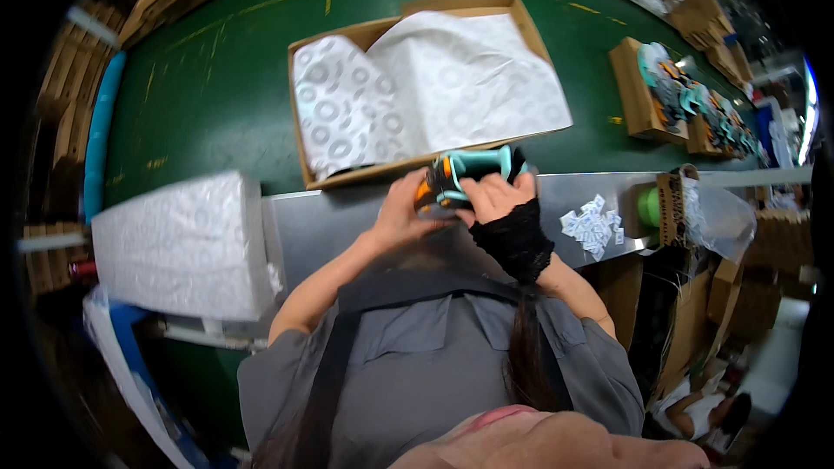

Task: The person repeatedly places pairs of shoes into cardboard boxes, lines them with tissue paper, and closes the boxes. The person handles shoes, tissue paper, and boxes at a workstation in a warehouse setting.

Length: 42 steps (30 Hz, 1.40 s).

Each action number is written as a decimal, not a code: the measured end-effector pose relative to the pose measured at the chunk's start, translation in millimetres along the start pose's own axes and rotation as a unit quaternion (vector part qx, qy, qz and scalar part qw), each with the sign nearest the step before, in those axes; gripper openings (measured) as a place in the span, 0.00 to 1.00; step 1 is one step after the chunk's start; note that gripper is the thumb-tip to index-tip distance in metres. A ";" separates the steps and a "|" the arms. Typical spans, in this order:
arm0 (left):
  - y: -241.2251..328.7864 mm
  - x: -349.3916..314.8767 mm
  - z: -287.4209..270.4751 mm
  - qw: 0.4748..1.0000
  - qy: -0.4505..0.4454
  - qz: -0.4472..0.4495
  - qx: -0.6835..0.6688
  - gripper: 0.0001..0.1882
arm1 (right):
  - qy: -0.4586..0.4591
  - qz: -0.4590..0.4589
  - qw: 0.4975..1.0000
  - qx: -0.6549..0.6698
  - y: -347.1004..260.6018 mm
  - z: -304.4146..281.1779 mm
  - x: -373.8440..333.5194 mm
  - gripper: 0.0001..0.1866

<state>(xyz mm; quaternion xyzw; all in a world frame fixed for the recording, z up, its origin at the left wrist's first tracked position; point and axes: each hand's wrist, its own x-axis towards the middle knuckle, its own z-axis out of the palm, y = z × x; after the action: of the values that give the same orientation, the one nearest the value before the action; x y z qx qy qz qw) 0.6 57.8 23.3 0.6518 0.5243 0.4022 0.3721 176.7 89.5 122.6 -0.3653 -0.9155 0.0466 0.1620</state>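
A teal, black and orange shoe [452, 175] is held between both of my hands, just in front of the open box. My left hand [402, 210] grips its left end, with the fingers partly hidden behind it. My right hand [497, 200], with a black wrist covering, is closed on its right side. Beyond my hands, the open cardboard box [320, 181] stands with white patterned tissue paper [469, 78] spread in it and over its rim. What lies under the paper is mostly hidden.
White tissue sheets [178, 243] are stacked at the left. Small white packets [593, 227] lie on the metal strip right of my hands. Boxes [638, 91] of similar teal and orange shoes stand at the far right on the green table [208, 113]. Another person [699, 412] is at lower right.
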 end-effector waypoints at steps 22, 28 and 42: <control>-119.9 130.4 -35.0 0.815 0.021 -0.370 -0.445 0.33 | -0.038 0.490 0.499 0.714 95.3 121.0 -17.1 0.29; -74.8 89.0 -77.6 0.827 0.026 -0.235 -0.510 0.26 | 0.080 0.384 0.745 0.539 110.5 123.7 25.3 0.17; -117.1 45.7 -152.5 0.890 0.201 -0.332 -0.238 0.22 | -0.051 0.001 0.995 -0.084 40.0 111.6 64.4 0.29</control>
<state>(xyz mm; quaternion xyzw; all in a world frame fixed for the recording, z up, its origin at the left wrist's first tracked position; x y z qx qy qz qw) -178.0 132.6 -15.8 0.2366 0.6627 0.4903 0.5143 122.1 166.3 26.1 -0.3757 -0.9229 -0.0121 0.0834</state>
